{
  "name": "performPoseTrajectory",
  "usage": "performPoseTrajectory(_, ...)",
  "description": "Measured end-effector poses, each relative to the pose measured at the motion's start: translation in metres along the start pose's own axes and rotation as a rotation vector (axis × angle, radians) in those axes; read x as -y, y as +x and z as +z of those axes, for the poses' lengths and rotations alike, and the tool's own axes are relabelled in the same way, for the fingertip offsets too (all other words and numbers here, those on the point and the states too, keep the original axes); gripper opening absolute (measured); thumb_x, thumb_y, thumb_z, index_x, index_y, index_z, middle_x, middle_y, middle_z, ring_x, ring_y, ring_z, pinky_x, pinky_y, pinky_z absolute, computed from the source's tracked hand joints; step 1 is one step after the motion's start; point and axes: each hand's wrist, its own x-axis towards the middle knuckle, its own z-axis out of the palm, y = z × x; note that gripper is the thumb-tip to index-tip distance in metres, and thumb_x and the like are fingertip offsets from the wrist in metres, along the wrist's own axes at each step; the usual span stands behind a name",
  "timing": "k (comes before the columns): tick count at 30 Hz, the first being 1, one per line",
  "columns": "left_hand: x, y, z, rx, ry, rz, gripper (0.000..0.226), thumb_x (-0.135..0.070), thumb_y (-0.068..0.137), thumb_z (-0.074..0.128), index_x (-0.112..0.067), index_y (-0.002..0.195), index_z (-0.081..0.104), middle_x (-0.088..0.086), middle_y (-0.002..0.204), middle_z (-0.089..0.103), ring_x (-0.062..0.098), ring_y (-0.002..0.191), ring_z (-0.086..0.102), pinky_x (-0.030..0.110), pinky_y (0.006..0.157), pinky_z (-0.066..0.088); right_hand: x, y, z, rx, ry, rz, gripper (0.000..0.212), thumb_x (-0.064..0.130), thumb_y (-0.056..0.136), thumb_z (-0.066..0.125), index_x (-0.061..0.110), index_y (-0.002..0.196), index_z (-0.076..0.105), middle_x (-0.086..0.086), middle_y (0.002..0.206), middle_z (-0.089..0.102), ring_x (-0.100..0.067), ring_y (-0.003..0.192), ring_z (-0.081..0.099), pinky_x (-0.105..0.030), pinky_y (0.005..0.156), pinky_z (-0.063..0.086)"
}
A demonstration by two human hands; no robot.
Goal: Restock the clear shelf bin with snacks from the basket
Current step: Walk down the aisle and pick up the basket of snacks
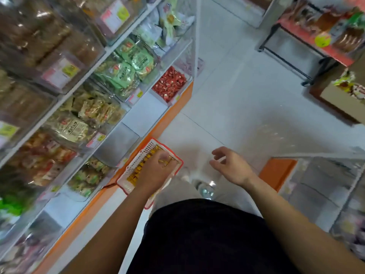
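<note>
Aisle floor (pixel 227 99) open btwn shelving's orange base (pixel 173 107) & rack (pixel 300 34) opp. Basket (pixel 123 175) hugs that base; left hand (pixel 156 171) gripping snacks (pixel 136 173) blocks its top. Bins (pixel 110 76) above crammed; one bin (pixel 118 145) by basket empty.

1. The only view came from a wide-angle camera worn on the person's head.
2. It faced steeply down the person's own front, so the dark shirt (pixel 207 234) filled the lower middle and the floor (pixel 227 91) spread beyond it.
3. Both forearms entered from the bottom edge. The left hand (pixel 158 171), curled round yellow snacks (pixel 136 173) in the basket (pixel 136 161), and the right hand (pixel 231 167) sat near the centre, close to the lens.
4. The shelving (pixel 138 117) ran up the left side, tilted and blurred.
5. A red display stand (pixel 335 54) lay farther off, at upper right.
</note>
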Motion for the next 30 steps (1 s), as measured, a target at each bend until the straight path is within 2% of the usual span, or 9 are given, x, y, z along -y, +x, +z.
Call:
performPoseTrajectory(2,0.005,0.000,-0.003,-0.077,-0.060,-0.051,0.061,-0.075,0.062,0.065,-0.039,0.111,0.059,-0.029,0.104,0.062,-0.006,0.094,0.062,0.020,0.076,0.045,0.013,0.029,0.000,0.070,-0.049,-0.054,0.037,0.034,0.092,0.067,0.019,0.125,0.061,0.003,0.112,0.066,-0.016,0.090,0.065,-0.030,0.081,0.051)
performPoseTrajectory(6,0.026,0.001,-0.002,-0.206,-0.107,-0.213,0.046,-0.042,0.087,0.075,-0.024,0.126,0.061,-0.009,0.117,0.065,0.014,0.105,0.065,0.020,0.080,0.046,0.034,0.087,0.013,0.250,-0.155,-0.186,0.033,0.030,0.091,0.068,0.018,0.120,0.062,0.001,0.111,0.066,-0.017,0.091,0.064,-0.030,0.083,0.048)
performPoseTrajectory(8,0.040,-0.001,0.001,-0.280,-0.117,-0.315,0.045,-0.039,0.091,0.073,-0.020,0.130,0.060,-0.004,0.122,0.066,0.019,0.108,0.065,0.030,0.088,0.048,0.043,0.115,0.025,0.348,-0.206,-0.251,0.029,0.030,0.089,0.068,0.019,0.116,0.062,0.003,0.109,0.066,-0.016,0.093,0.063,-0.033,0.085,0.050)
performPoseTrajectory(12,0.071,-0.006,0.012,-0.429,-0.210,-0.497,0.043,-0.044,0.092,0.071,-0.023,0.129,0.061,-0.008,0.116,0.066,0.015,0.098,0.065,0.031,0.084,0.049,0.052,0.163,0.060,0.494,-0.328,-0.363,0.030,0.037,0.089,0.067,0.028,0.116,0.060,0.014,0.105,0.062,-0.003,0.087,0.059,-0.022,0.070,0.046)
performPoseTrajectory(16,0.121,0.013,0.022,-0.483,-0.244,-0.526,0.044,-0.041,0.089,0.074,-0.025,0.129,0.061,-0.011,0.110,0.064,0.006,0.086,0.063,0.026,0.075,0.048,0.054,0.210,0.122,0.563,-0.458,-0.432,0.035,0.040,0.090,0.066,0.029,0.121,0.057,0.015,0.103,0.057,-0.006,0.087,0.056,-0.019,0.066,0.040)
performPoseTrajectory(21,0.244,0.092,0.049,-0.470,-0.244,-0.599,0.049,-0.042,0.089,0.071,-0.024,0.134,0.058,-0.006,0.125,0.065,0.015,0.099,0.064,0.021,0.070,0.047,0.012,0.284,0.244,0.603,-0.532,-0.425,0.035,0.033,0.091,0.066,0.023,0.123,0.057,0.010,0.103,0.058,-0.012,0.085,0.059,-0.024,0.065,0.046)
performPoseTrajectory(23,0.302,0.136,0.064,-0.442,-0.225,-0.587,0.050,-0.042,0.090,0.070,-0.023,0.134,0.058,-0.005,0.127,0.064,0.018,0.102,0.063,0.028,0.075,0.050,-0.015,0.319,0.300,0.614,-0.538,-0.415,0.034,0.030,0.092,0.065,0.021,0.123,0.057,0.008,0.106,0.061,-0.011,0.082,0.059,-0.024,0.063,0.046)
performPoseTrajectory(27,0.434,0.243,0.112,-0.363,-0.120,-0.564,0.050,-0.044,0.090,0.071,-0.023,0.133,0.057,0.000,0.127,0.064,0.020,0.103,0.061,0.033,0.083,0.052,-0.082,0.406,0.432,0.623,-0.493,-0.343,0.038,0.021,0.089,0.065,0.016,0.126,0.057,-0.004,0.118,0.068,-0.017,0.093,0.064,-0.037,0.081,0.056)
performPoseTrajectory(30,0.508,0.315,0.149,-0.310,-0.043,-0.561,0.057,-0.048,0.090,0.069,-0.028,0.141,0.052,0.002,0.134,0.062,0.025,0.110,0.065,0.040,0.088,0.058,-0.131,0.465,0.511,0.529,-0.451,-0.298,0.051,0.022,0.089,0.069,0.016,0.136,0.052,-0.003,0.130,0.061,-0.016,0.102,0.059,-0.031,0.083,0.050)
